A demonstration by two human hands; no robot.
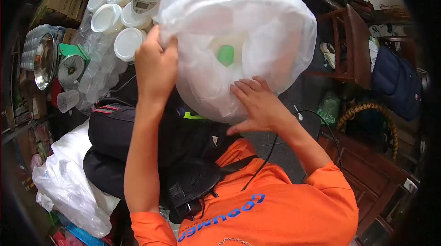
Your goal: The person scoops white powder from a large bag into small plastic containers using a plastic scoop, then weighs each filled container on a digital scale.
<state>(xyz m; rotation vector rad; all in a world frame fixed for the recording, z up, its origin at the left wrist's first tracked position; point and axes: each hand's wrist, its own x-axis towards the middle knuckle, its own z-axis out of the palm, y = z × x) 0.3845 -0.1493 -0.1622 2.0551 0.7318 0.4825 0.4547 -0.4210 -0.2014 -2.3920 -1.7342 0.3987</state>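
A large white translucent plastic bag [285, 39] stands in front of me with its mouth gaping upward. Down inside it shows a small green object [225, 56], whose kind I cannot make out. At the bag's left edge my left hand [156, 60] is closed, pinching the plastic between thumb and fingers. My right hand [259, 103] lies against the near side of the bag, fingers spread and fingertips touching the plastic near the opening.
Several lidded white tubs [106, 18] stand at upper left, a small digital scale [143, 6] among them. Further left are a green dial scale [72, 67] and clear plastic cups [94, 85]. A black backpack [112, 131] lies below; a wooden chair [356, 46] stands right.
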